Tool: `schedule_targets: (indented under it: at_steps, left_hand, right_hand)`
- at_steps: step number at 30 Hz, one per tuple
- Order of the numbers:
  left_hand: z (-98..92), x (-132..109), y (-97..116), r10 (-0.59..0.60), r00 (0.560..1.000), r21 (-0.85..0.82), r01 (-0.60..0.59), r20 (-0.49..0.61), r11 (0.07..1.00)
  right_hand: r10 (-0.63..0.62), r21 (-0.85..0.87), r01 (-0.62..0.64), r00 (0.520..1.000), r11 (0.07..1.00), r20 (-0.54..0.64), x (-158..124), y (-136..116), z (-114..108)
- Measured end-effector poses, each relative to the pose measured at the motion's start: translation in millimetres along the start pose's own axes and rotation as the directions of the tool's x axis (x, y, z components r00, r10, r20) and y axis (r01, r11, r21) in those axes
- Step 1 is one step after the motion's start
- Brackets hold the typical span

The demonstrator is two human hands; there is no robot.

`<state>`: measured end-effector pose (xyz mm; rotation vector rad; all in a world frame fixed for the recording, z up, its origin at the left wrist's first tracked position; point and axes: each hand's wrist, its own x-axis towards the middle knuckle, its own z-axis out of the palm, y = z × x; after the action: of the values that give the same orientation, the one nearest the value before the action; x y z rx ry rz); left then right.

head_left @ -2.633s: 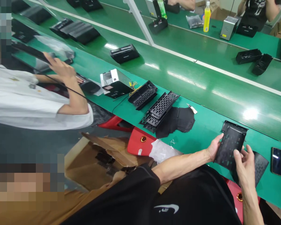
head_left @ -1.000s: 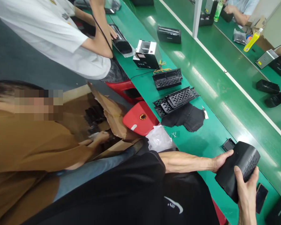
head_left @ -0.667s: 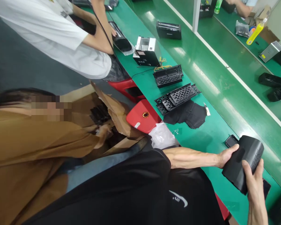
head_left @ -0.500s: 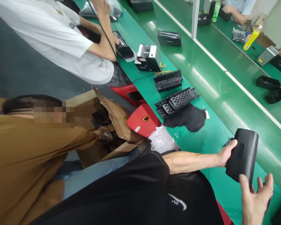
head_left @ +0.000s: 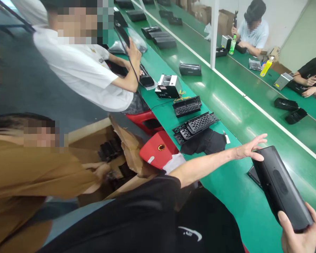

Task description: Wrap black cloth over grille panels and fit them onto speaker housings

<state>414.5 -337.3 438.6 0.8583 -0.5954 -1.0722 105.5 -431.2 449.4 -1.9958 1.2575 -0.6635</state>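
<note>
A long black plastic casing (head_left: 281, 186) with rounded edges and a darker oval patch on its face is held tilted over the green bench at the lower right. My right hand (head_left: 302, 230) grips its near end, thumb on one side and fingers round the other. At the far end is my left hand (head_left: 246, 150), its fingers spread and its thumb by the casing's edge; whether the thumb presses on it I cannot tell. A flat dark object (head_left: 254, 174) lies on the bench, partly hidden behind the casing.
Perforated black panels (head_left: 196, 126) lie on a black cloth (head_left: 210, 142) along the green bench (head_left: 221, 179). Beyond stand a black-and-white machine (head_left: 168, 86) and a conveyor belt (head_left: 226, 100). A red stool (head_left: 154, 151), an open carton (head_left: 131, 144) and co-workers are on the left.
My right hand has gone from open beside the casing to gripping its near end. My left hand has released its grip and spread its fingers. The casing has turned and the view has shifted.
</note>
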Motion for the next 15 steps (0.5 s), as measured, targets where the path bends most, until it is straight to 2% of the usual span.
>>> schedule_targets:
  at_steps: [2,4,7,10,12,15]
  left_hand:
    - [-9.3,2.7,23.9,-0.019,0.978,0.161,-0.015,0.208,0.987]
    - [-8.5,2.9,32.0,-0.069,0.956,0.25,-0.005,0.287,0.968]
    - [-1.6,-2.3,23.5,-0.025,0.977,0.334,-0.048,0.21,0.941]
    - [0.1,-12.3,7.7,0.008,0.993,0.354,-0.048,0.114,0.934]
    - [0.2,-20.9,-4.9,0.001,0.999,0.274,-0.014,0.048,0.962]
    - [8.7,-35.9,-35.0,-0.026,0.996,-0.036,0.023,-0.088,0.999]
  right_hand:
    - [-0.005,-0.005,0.005,0.999,1.0,0.04,1.5,10.7,-8.7]
    - [-0.025,0.009,0.024,0.997,1.0,0.073,1.1,15.5,-10.2]
    - [-0.015,0.135,-0.005,0.989,0.991,0.144,3.6,17.5,-8.1]
    - [0.036,0.281,-0.112,0.964,0.953,0.262,16.1,21.7,-11.7]
    - [0.047,0.329,-0.141,0.96,0.934,0.278,25.9,26.5,-16.2]
    - [0.002,0.408,-0.107,0.969,0.907,0.249,27.8,30.0,-9.2]
